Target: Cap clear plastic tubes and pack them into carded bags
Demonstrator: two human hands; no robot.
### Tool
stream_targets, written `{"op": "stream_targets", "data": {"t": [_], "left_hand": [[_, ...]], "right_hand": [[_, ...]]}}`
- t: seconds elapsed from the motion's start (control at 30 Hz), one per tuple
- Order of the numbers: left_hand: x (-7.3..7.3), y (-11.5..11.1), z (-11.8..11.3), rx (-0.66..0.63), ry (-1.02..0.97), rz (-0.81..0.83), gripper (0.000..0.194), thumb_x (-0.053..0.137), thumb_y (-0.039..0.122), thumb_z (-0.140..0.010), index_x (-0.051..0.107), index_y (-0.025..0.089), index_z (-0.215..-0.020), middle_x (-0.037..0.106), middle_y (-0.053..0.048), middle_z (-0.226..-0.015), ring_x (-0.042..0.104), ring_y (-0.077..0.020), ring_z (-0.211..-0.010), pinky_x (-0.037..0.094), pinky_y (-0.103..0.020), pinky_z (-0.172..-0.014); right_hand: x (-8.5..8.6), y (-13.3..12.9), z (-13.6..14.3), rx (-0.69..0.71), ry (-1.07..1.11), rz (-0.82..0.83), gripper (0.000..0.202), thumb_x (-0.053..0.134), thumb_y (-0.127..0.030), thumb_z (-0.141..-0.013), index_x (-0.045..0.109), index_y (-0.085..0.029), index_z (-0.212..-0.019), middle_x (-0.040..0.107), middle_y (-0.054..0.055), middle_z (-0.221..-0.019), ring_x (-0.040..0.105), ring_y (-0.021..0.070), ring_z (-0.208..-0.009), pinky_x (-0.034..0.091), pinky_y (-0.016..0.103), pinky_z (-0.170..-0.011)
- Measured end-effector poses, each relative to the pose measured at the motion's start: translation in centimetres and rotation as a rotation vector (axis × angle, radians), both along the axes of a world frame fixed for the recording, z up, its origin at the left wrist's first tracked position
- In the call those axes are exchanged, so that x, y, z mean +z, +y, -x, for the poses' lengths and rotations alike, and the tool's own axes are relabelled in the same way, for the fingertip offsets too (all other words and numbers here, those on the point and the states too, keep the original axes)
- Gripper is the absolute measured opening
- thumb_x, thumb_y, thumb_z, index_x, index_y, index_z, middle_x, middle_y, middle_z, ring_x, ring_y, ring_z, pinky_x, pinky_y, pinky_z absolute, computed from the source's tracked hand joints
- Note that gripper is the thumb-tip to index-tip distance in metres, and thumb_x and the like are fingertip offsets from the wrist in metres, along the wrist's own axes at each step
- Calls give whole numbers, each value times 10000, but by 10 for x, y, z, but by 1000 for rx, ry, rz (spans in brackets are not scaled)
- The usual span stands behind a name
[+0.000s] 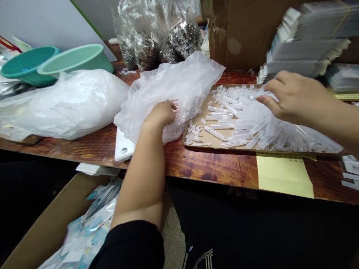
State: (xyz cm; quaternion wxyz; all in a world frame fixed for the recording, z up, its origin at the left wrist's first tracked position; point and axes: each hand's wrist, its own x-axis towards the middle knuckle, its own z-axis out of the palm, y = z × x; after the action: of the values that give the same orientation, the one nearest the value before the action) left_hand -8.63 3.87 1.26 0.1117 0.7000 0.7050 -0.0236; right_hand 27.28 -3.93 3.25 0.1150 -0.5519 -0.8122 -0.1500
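Note:
My left hand grips a crumpled clear plastic bag lying on the wooden table. My right hand pinches the top of a clear bag full of plastic tubes. This bag rests in a shallow cardboard tray. Several loose clear plastic tubes and small caps lie scattered in the tray between my hands.
Another filled plastic bag lies at left, with two green basins behind it. Bags of shiny metal parts, a cardboard box and stacked paper packs stand at the back. A yellow paper and an open carton are near me.

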Motion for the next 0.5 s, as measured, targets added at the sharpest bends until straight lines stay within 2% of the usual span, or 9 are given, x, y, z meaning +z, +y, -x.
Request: {"op": "stream_targets", "data": {"t": [0.1, 0.17, 0.23, 0.3, 0.37, 0.5], "left_hand": [[-7, 5, 2, -48, -177, 1, 431, 629, 179, -739, 731, 132, -1155, 766, -132, -1160, 677, -312, -1014, 514, -368, -942], [-11, 11, 1, -62, -246, -31, 404, 641, 233, -755, 734, 125, -1133, 769, -122, -1125, 670, -293, -985, 521, -360, -925], [-15, 21, 0, -51, -259, -102, 439, 632, 259, -787, 709, 108, -1191, 756, -134, -1155, 667, -288, -1018, 515, -359, -954], [-20, 34, -1, -40, -194, -161, 488, 620, 259, -812, 671, 90, -1267, 730, -169, -1222, 655, -322, -1132, 479, -391, -1046], [-26, 50, 0, -62, -117, -149, 521, 605, 245, -825, 645, 77, -1317, 698, -205, -1301, 608, -368, -1275, 416, -429, -1134], [-37, 76, 4, -129, -135, -76, 559, 618, 236, -809, 645, 110, -1352, 683, -189, -1372, 601, -344, -1321, 426, -382, -1127]], "right_hand": [[12, 9, 58, 241, -44, 126, 356, 480, -399, -1055, 692, -113, -1041, 681, 165, -1077, 636, 277, -1009, 429, 384, -807], [11, 22, 95, 380, -83, 221, 211, 504, -192, -999, 707, -137, -1023, 696, 138, -1064, 628, 255, -980, 415, 361, -790], [1, 36, 125, 499, -139, 331, 271, 507, -43, -906, 726, -149, -1024, 707, 119, -1071, 622, 235, -957, 395, 340, -762], [-13, 49, 146, 520, -162, 449, 321, 518, 1, -849, 750, -153, -1011, 717, 115, -1093, 623, 228, -933, 381, 332, -737], [-25, 58, 158, 481, -142, 533, 319, 538, -6, -839, 774, -156, -993, 727, 114, -1116, 628, 223, -912, 381, 328, -724], [-38, 70, 161, 438, -81, 590, 318, 573, -31, -857, 798, -161, -1040, 732, 111, -1153, 633, 205, -907, 402, 303, -722]]}}
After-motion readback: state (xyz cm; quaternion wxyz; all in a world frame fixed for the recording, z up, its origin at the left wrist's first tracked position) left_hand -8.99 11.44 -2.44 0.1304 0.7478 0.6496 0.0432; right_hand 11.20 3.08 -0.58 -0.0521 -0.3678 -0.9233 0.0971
